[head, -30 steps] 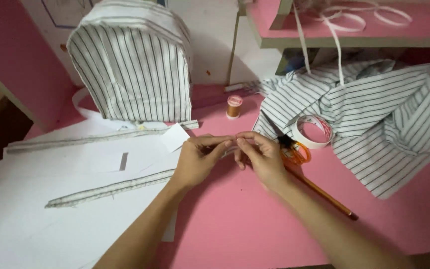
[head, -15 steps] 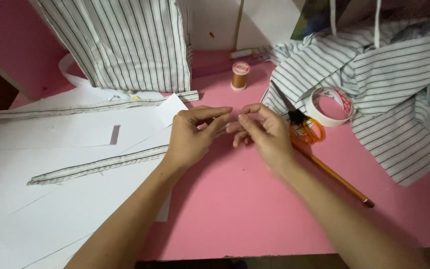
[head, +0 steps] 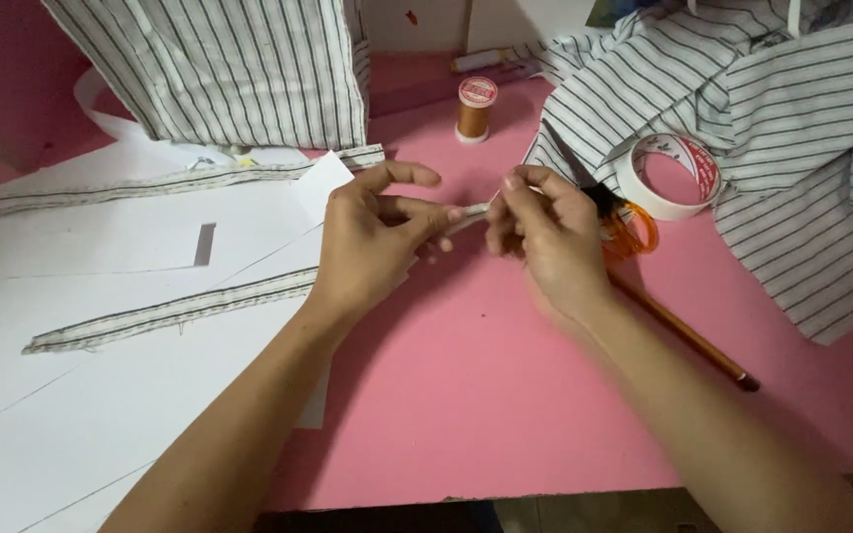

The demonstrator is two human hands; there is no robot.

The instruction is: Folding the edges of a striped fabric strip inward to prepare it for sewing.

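I am looking down at a pink desk point(head: 466, 415). My left hand point(head: 372, 242) and right hand point(head: 550, 237) meet near the middle of the view, pinching the near end of a narrow striped fabric strip point(head: 180, 314). From my fingers the strip trails away toward eight o'clock across white paper sheets point(head: 101, 395). Both grips are closed tight on it, thumb against fingertips, with only a short stretch of strip between them. My left index finger is lifted clear; my right hand curls over the strip, knuckles up. To work this end well, I judge I should keep it taut and my pinches close together. At two o'clock lie a tape roll point(head: 670, 176) and orange scissors point(head: 629, 229); a thread spool point(head: 475, 108) stands at twelve.
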